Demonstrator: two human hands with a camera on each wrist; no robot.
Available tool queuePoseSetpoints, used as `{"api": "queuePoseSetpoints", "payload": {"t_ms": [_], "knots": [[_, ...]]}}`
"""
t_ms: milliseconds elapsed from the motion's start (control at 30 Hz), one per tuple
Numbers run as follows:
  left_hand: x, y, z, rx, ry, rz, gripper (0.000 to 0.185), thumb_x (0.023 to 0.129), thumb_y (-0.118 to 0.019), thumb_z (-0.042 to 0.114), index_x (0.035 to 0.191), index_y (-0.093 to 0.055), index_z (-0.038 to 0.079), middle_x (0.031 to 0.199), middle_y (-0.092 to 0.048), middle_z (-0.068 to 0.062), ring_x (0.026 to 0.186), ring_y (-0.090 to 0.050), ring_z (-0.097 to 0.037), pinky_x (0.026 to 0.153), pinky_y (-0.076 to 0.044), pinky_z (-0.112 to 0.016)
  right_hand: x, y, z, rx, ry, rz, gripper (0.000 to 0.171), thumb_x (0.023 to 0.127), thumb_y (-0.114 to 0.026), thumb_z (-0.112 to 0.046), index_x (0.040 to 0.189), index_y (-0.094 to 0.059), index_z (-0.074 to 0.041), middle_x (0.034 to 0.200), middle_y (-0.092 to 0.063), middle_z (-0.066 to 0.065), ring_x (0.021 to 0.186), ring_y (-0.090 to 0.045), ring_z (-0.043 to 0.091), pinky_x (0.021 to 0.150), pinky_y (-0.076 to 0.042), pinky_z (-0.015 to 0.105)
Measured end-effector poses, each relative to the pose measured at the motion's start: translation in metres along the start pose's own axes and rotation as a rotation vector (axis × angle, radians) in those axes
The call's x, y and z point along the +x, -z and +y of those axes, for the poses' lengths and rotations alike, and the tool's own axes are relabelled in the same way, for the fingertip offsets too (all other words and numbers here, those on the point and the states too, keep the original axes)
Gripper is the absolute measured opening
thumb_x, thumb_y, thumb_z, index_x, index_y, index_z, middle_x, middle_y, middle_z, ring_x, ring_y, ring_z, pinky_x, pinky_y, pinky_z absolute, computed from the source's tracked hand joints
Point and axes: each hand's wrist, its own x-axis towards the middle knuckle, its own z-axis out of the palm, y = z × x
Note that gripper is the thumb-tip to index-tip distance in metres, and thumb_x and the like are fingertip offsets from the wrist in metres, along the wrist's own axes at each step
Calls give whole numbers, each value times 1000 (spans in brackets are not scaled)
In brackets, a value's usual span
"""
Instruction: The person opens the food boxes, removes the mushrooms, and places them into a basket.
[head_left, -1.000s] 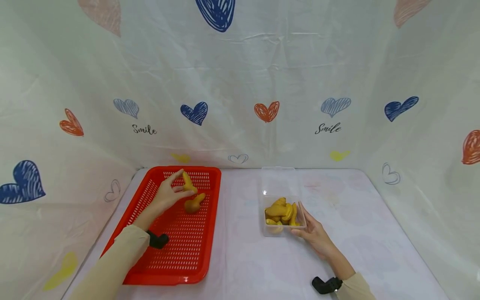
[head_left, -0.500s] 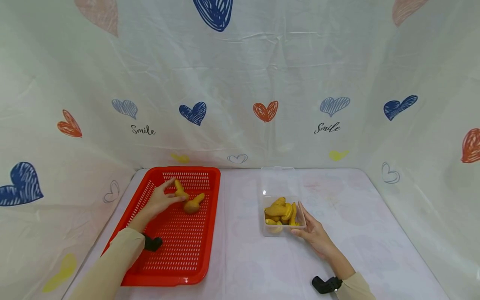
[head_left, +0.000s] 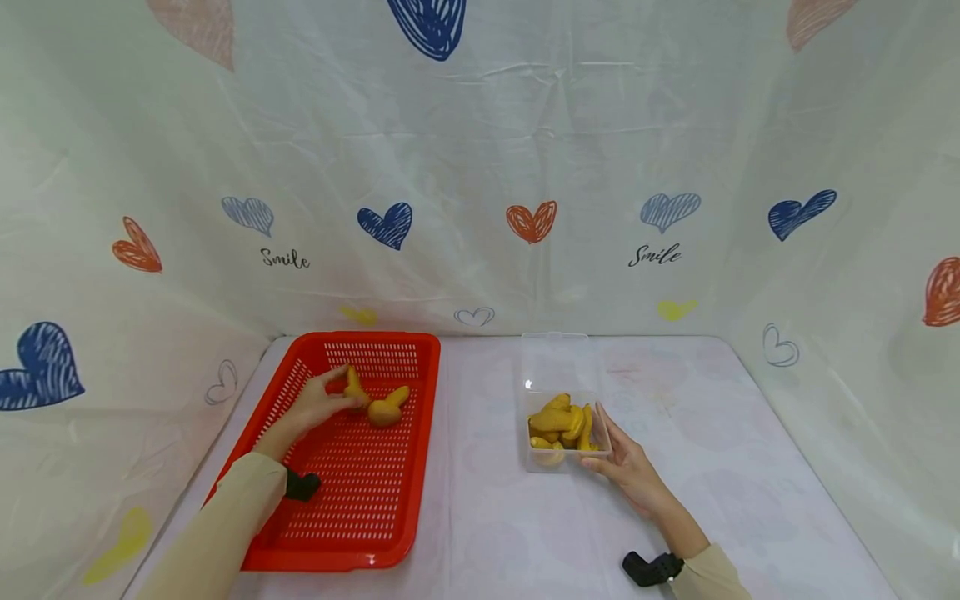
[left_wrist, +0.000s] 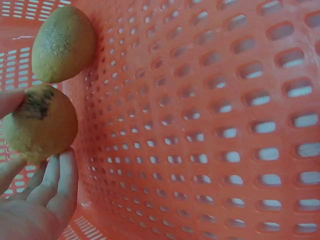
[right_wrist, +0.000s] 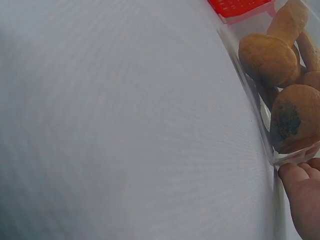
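White table (head_left: pixel 487 517), walled on three sides by a pale cloth (head_left: pixel 480 150) printed with hearts and "Smile". My left hand (head_left: pixel 318 404) pinches a yellow-brown ginger piece (head_left: pixel 354 390) low inside the red basket (head_left: pixel 352 508), just beside a second piece (head_left: pixel 388 408). My right hand (head_left: pixel 626 467) rests relaxed fingers against the clear box (head_left: pixel 558 362) of ginger, near the table's middle.
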Motion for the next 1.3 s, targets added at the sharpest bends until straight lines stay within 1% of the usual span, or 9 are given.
{"api": "queuePoseSetpoints", "payload": {"t_ms": [67, 167, 233, 333, 500, 667, 1000, 1167, 1300], "knots": [[0, 0, -2, -7, -12, -6, 73, 95, -67, 8, 151, -25, -12, 150, -32, -36, 120, -56, -45, 93, -52, -33, 0, 0, 0, -5, 6, -4, 95, 94, -67, 0, 161, -1, -13, 166, 6, 12, 148, 6, 33, 105, -31, 13], [-1, 0, -3, 6, -20, -9, 68, 95, -65, 5, 149, -27, -14, 148, -33, -37, 119, -56, -47, 94, -53, -37, -1, 1, 1, -14, 10, -4, 95, 94, -66, 1, 161, -1, -12, 165, 7, 13, 148, 6, 35, 105, -31, 13], [-2, 0, -2, -2, -26, -8, 67, 95, -64, 4, 148, -28, -15, 148, -33, -38, 121, -54, -48, 93, -53, -36, -1, 1, 1, -15, 8, -2, 95, 94, -66, 1, 161, -1, -12, 165, 6, 13, 148, 6, 34, 105, -31, 13], [-3, 0, 1, -12, -45, -2, 65, 96, -63, 2, 147, -28, -18, 147, -33, -39, 123, -51, -51, 95, -52, -42, -1, 1, 0, -11, -1, 2, 95, 94, -67, 0, 161, -2, -13, 166, 6, 11, 148, 6, 32, 105, -30, 13], [-2, 2, 6, -2, -81, 14, 64, 96, -63, 2, 148, -30, -15, 150, -32, -36, 129, -44, -53, 101, -45, -54, -1, 0, -1, -3, -1, 0, 95, 94, -67, 0, 161, -2, -13, 166, 6, 10, 149, 6, 31, 105, -31, 13], [2, 5, 14, 22, -121, 42, 62, 97, -63, 3, 148, -33, -12, 150, -34, -35, 129, -45, -52, 102, -43, -56, -1, 1, 0, -3, 11, -8, 95, 94, -66, 1, 161, -1, -13, 165, 7, 11, 148, 7, 32, 105, -32, 13], [7, 5, 49, 29, -160, 28, 65, 96, -69, 13, 150, -37, -3, 153, -36, -26, 131, -46, -46, 103, -44, -54, -1, 0, 1, -7, 1, 3, 94, 93, -66, 2, 161, -2, -13, 166, 6, 10, 148, 6, 34, 104, -36, 16], [11, -4, 71, 28, -156, -12, 68, 95, -69, 16, 153, -35, 3, 153, -38, -23, 133, -45, -44, 102, -45, -53, -1, 0, -1, -6, 5, 3, 95, 93, -67, 2, 161, -2, -13, 166, 6, 11, 148, 6, 36, 104, -35, 16], [12, -15, 92, 39, -199, -54, 68, 95, -70, 18, 152, -35, 5, 151, -41, -22, 134, -43, -43, 102, -45, -54, -1, 1, 1, 2, -3, 10, 95, 93, -67, 3, 161, -3, -13, 166, 6, 11, 148, 6, 35, 104, -34, 15]]}}
